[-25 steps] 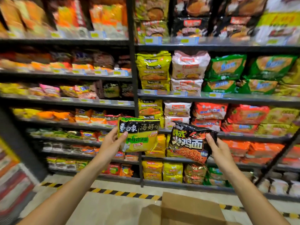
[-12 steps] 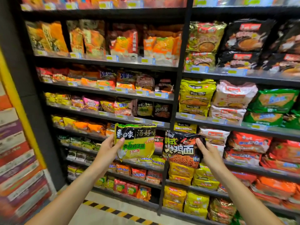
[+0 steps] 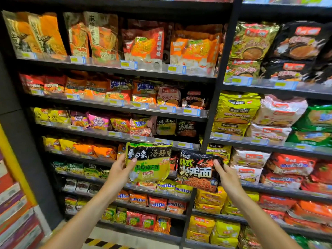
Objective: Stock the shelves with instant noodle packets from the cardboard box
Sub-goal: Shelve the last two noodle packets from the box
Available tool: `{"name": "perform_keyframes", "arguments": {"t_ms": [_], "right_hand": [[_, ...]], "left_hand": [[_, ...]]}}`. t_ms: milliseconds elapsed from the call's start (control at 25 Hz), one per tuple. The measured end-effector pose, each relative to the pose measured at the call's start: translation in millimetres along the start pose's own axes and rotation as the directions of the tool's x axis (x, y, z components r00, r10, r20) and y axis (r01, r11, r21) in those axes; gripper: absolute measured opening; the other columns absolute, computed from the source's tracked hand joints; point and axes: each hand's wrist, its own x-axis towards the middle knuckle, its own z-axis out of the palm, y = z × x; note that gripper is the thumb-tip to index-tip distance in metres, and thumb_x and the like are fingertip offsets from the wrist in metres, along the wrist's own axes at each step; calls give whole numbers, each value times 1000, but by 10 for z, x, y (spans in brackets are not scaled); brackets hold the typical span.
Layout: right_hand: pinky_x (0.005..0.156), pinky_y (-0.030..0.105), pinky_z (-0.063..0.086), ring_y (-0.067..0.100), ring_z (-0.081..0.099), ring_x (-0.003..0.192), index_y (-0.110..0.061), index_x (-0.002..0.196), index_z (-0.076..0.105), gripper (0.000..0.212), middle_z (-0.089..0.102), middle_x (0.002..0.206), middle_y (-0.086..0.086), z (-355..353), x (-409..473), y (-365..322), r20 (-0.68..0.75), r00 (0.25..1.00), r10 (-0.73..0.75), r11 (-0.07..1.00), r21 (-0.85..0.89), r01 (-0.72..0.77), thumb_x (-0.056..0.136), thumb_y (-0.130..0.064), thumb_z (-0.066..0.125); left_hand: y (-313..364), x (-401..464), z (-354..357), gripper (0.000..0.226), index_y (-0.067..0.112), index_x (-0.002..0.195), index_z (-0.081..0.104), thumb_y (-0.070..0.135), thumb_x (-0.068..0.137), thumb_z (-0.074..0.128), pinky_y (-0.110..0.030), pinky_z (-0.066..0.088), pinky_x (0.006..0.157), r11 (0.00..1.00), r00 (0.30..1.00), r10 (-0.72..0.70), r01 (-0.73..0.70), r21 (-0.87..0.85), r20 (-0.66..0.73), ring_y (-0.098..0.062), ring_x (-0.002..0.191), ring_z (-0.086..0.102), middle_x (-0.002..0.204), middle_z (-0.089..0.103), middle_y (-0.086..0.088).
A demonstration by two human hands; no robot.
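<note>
Facing the shelves (image 3: 115,118), a yellow-green noodle packet (image 3: 150,163) is gripped at its left edge by the left hand (image 3: 120,170), while a black packet (image 3: 196,170) is held by the right hand (image 3: 226,174), its fingers seemingly curled behind.

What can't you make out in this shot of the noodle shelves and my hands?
Head view:
- Cardboard box: out of frame, below the bottom edge.
- Yellow shelf price tags: print blurred, unreadable.
- Left hand fingers: behind the yellow-green noodle packet.
- Right hand fingers: behind the black noodle packet.
- Top shelf: cut off by the upper edge.
</note>
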Motion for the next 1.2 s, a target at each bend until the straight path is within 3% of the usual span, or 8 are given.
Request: {"name": "perform_keyframes", "arguments": {"t_ms": [160,280,400,480,720,840,1040,1200], "right_hand": [[86,42,57,16,72,92,-25,97,70,33,78,93,-4,152,432,26,0,1000,3,1000,-19,-3,101,-48,46],[75,24,50,17,68,93,-13,99,68,40,74,95,4,253,880,62,25,1000,-16,1000,-22,17,103,-45,44],[85,40,53,30,68,96,-5,98,67,65,73,96,16,387,1462,181,29,998,-48,998,-26,49,92,-66,48],[96,47,51,22,68,101,-16,103,70,51,75,100,4,474,1816,229,43,997,-57,998,-20,57,95,-61,47],[94,39,49,16,65,103,-24,104,70,36,73,103,-5,716,2478,384,-40,999,-21,999,-40,20,102,-49,44],[83,26,46,13,62,101,-22,103,66,33,69,101,-9,840,2661,388,-99,995,-33,999,13,34,103,-45,43],[100,40,45,19,60,117,-17,123,65,49,69,121,-2,1021,2957,388,-224,975,14,998,69,1,101,-54,42],[108,46,44,20,57,124,-19,133,61,53,66,129,-1,1117,3141,325,-322,947,16,996,85,12,100,-56,42]], "left_hand": [[-149,500,129,75,20,155,17,45,95,54,-40,22,117,998,1000,4,-5,58,5,-20,148,19,162,18,1],[-231,883,266,72,17,154,20,41,96,54,-35,26,114,994,1000,-22,21,104,11,-9,139,38,141,49,0],[-215,1380,409,56,26,146,33,42,96,53,-26,37,108,984,998,-33,24,179,47,9,108,58,113,64,3],[-224,1730,487,44,23,138,45,37,97,53,-23,43,104,978,998,4,-16,209,60,5,115,55,128,61,6],[-550,2539,761,63,17,154,20,34,101,48,-24,17,115,962,996,87,-86,259,5,1,139,16,153,19,15],[-728,2891,874,50,31,147,31,35,101,48,-18,24,115,962,988,151,-151,226,19,7,140,25,153,30,17],[-822,3331,1066,43,36,141,31,25,103,46,-10,23,104,961,973,227,-231,149,44,25,124,25,134,29,38],[-927,3648,1121,40,33,130,40,6,101,47,-3,31,96,873,894,433,-448,190,117,22,118,38,126,44,24]]}}
